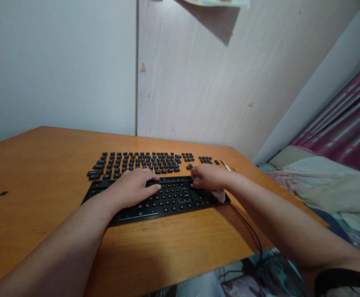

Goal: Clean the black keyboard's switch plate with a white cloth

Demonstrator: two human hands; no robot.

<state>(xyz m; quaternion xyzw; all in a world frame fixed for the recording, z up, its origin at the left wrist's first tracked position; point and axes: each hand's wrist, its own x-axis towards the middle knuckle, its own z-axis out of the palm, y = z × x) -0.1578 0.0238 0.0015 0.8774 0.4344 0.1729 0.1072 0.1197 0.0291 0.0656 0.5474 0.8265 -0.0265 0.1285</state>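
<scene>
A black keyboard base [170,202] with its keycaps off lies on the wooden table, bare key stems showing. My left hand [133,187] rests on its left and middle part, palm down, thumb and fingers stretched out. Over the right part of the base, my right hand [209,177] is closed on a pale cloth [219,195], pressing it against the base near the upper edge. Part of that cloth hangs below the palm; the rest is hidden by the fingers. Behind the base, loose black keycaps [143,161] are laid out in rows like a keyboard layout.
A thin white stick-like tool [225,165] lies beyond my right hand. From the base a black cable [251,227] runs off the table's front edge. One small black piece [3,193] sits far left on the table [43,165]. At right is a bed with rumpled bedding [328,189].
</scene>
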